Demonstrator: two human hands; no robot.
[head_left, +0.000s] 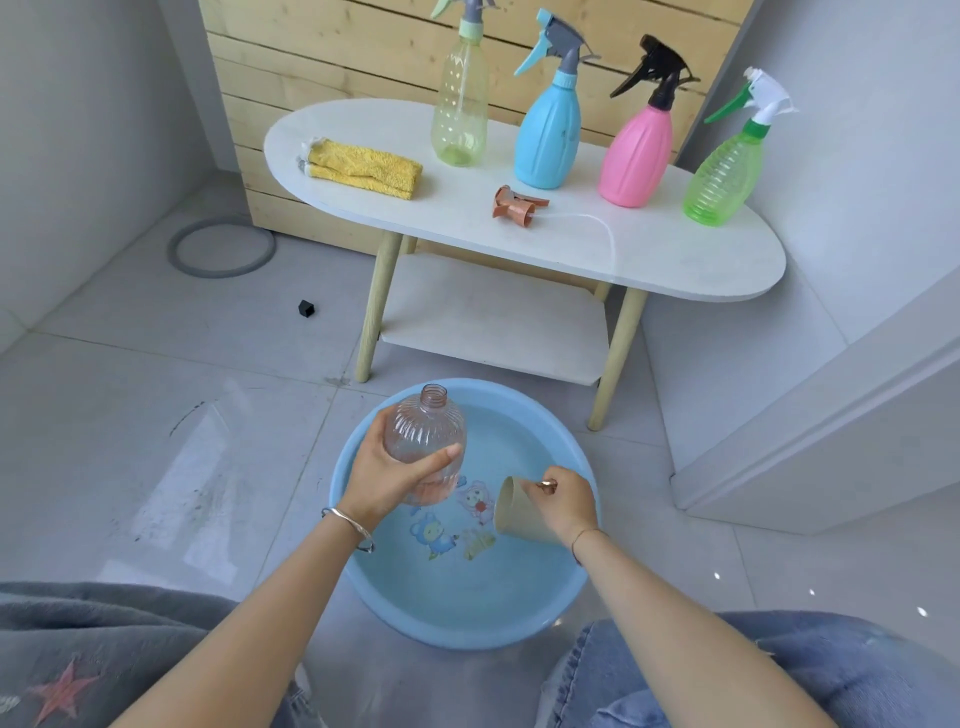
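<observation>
Head view: the trigger top of the pale yellow-green translucent spray bottle (460, 104) was cut off by the upper frame edge. The left hand (387, 478) covered the lower body of the clear pink-tinted ribbed plastic bottle (423, 431). The right hand (563, 501) covered the base of the tan paper cup (511, 509). The water surface in the light-blue round plastic basin (467, 631) was hard to make out, so it could not be told whether the bottle base or the cup rim touched it. The thin clear tube of the copper-coloured trigger spray head (517, 203) was faint against the white oval table (649, 260).

The uncapped bottle had a threaded neck and vertical ribs. The basin was smooth, with cartoon figures printed on its floor. On the table stood three more spray bottles: a fluted opaque blue spray bottle (548, 135), a fluted opaque pink spray bottle (636, 156) and a ringed translucent green spray bottle (724, 176). A folded yellow terry cloth (363, 169) lay at the table's left end.

The left hand was wrapped round the bottle, thumb across the front, holding it neck-up and tilted away over the far left part of the basin. The right hand was closed round the cup, which lay on its side with the mouth towards the bottle. Cup and bottle were near each other but apart.
</observation>
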